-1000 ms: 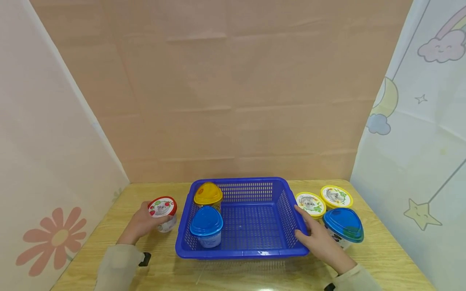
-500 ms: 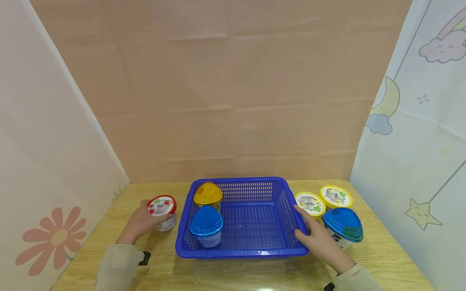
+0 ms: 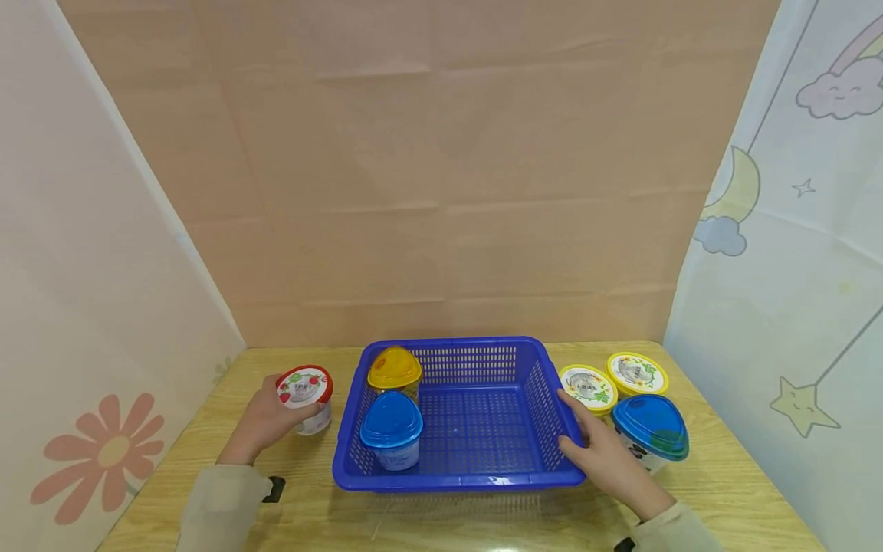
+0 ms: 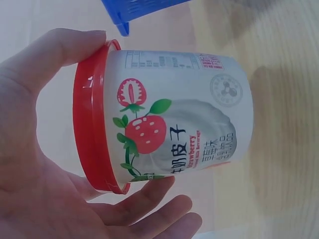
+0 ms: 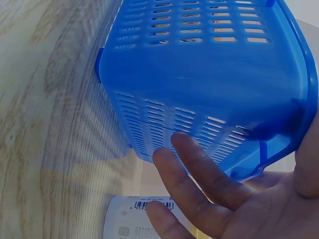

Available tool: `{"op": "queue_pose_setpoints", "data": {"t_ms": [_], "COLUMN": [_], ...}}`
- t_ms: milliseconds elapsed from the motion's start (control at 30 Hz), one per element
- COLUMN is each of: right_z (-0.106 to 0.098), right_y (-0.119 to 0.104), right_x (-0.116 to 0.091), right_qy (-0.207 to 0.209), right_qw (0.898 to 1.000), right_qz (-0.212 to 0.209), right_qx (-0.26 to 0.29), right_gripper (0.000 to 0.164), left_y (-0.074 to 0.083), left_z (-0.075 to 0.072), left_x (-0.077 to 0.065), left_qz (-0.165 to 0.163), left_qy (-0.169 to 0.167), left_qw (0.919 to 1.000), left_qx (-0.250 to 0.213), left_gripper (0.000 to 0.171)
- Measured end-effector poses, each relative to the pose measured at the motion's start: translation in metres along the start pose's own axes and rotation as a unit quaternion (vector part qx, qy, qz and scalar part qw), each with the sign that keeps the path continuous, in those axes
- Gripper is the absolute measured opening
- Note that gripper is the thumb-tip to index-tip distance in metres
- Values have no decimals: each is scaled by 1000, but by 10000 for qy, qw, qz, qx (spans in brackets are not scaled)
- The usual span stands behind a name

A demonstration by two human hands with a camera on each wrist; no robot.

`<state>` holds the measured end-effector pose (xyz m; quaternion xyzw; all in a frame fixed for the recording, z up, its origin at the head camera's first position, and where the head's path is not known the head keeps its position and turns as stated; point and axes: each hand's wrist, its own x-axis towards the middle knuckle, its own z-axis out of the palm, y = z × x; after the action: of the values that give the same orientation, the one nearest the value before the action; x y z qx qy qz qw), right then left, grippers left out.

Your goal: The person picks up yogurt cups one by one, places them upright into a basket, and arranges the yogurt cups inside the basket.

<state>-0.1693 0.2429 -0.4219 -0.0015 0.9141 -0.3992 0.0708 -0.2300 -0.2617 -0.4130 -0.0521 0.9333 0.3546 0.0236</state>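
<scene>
My left hand (image 3: 264, 423) grips a white cup (image 4: 184, 109) with a red lid (image 4: 89, 119), left of the blue basket. Thumb and fingers span the lid on opposite sides in the left wrist view, where a strawberry print shows on the cup's wall. The cup stands upright in the head view. My right hand (image 3: 610, 464) holds the right rim of the blue plastic basket (image 3: 476, 429), its thumb over the rim and its fingers along the slotted outer wall. Inside the basket's left side are a yellow-lidded tub (image 3: 395, 368) and a blue-lidded tub (image 3: 391, 422).
Right of the basket stand two cups with yellow-rimmed lids, the nearer cup (image 3: 588, 387) close to my right fingers and the farther cup (image 3: 638, 373) behind. A large blue-lidded tub (image 3: 651, 425) sits in front of them. Covered walls enclose the wooden table (image 3: 441, 529).
My left hand has shifted the red-lidded cup slightly up and left, and the lid's print has turned. My right hand and the basket have stayed put.
</scene>
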Motion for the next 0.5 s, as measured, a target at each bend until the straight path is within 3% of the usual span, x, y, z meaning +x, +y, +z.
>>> {"op": "queue_pose_setpoints", "data": {"t_ms": [500], "right_z": [0], "right_y": [0], "right_x": [0], "right_qy": [3], "right_qw": [10000], "right_qz": [-49], "right_qx": [39], "right_gripper": [74], "left_y": [16], "left_z": [-3], "left_x": [-5], "left_qz": [294], "left_qy": [336], "left_qw": [9990], "left_qx": [-3], "left_gripper": [115]}}
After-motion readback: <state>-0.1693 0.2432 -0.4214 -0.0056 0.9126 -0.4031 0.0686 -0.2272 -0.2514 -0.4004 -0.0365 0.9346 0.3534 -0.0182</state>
